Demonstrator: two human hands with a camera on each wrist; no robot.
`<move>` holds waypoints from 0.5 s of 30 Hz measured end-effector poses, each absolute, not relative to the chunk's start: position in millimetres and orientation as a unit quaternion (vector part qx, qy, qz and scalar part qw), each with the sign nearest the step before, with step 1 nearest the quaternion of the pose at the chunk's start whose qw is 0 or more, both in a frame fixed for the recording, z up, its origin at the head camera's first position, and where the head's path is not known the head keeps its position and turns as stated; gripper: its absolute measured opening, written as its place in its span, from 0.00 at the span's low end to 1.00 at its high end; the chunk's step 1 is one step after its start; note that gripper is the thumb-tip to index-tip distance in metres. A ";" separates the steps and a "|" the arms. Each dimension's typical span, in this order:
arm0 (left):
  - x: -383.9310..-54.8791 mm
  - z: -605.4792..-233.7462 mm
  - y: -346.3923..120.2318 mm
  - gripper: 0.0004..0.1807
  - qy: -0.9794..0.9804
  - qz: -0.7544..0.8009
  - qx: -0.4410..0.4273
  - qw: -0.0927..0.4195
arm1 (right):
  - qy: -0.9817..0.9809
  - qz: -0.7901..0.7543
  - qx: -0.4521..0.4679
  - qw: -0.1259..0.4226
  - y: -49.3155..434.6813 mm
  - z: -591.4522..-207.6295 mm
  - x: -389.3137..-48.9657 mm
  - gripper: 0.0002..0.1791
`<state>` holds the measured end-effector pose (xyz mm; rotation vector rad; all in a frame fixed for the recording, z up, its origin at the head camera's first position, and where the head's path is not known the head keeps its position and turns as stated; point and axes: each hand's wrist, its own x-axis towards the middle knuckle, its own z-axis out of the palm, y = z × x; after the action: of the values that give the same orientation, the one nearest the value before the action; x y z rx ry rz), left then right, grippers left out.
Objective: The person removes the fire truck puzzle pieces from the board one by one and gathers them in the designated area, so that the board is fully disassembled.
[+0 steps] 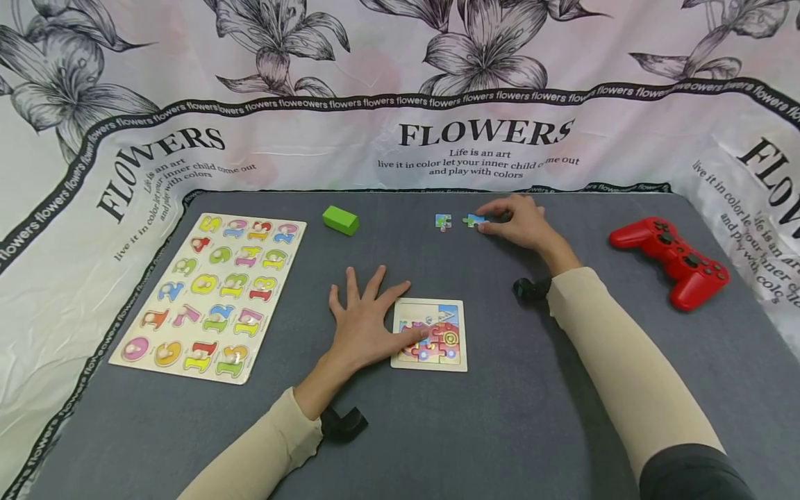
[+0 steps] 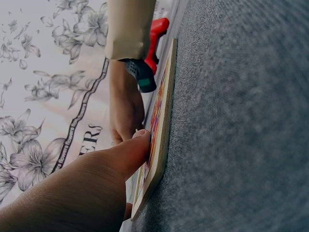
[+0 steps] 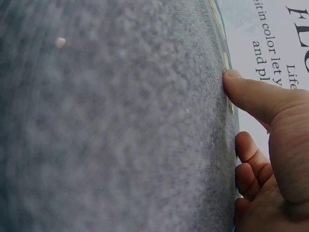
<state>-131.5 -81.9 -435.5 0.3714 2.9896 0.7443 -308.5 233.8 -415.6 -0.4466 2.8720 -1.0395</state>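
Note:
My left hand (image 1: 362, 330) lies with spread fingers on the table, its thumb (image 2: 128, 152) resting on a small square jigsaw board (image 1: 461, 347). A red vehicle picture fills much of that board, and its upper left part shows bare wood. At the far side, the thumb and index finger of my right hand (image 1: 525, 223) pinch a blue-and-green puzzle piece (image 1: 472, 220) on the table surface. Just left of it lies another puzzle piece (image 1: 443, 221). In the right wrist view the thumb (image 3: 246, 92) presses at the thin edge of the piece, with the other fingers curled below.
A wooden number board (image 1: 209, 298) with colourful digits lies on the left. Behind my left hand is a green block (image 1: 340, 220). A red game controller (image 1: 671, 260) sits at the right. White flowered cloth (image 1: 312, 146) hangs behind the grey table (image 1: 500, 430).

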 end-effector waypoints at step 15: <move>-131.4 -434.9 -82.1 0.48 0.965 0.234 0.117 0.021 | 0.931 -0.338 -0.132 0.040 232.0 -414.4 -310.2 0.19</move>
<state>-131.4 -82.1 -434.9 0.3633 2.9924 0.7246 -310.2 232.0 -414.4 -0.4056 2.8520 -1.0338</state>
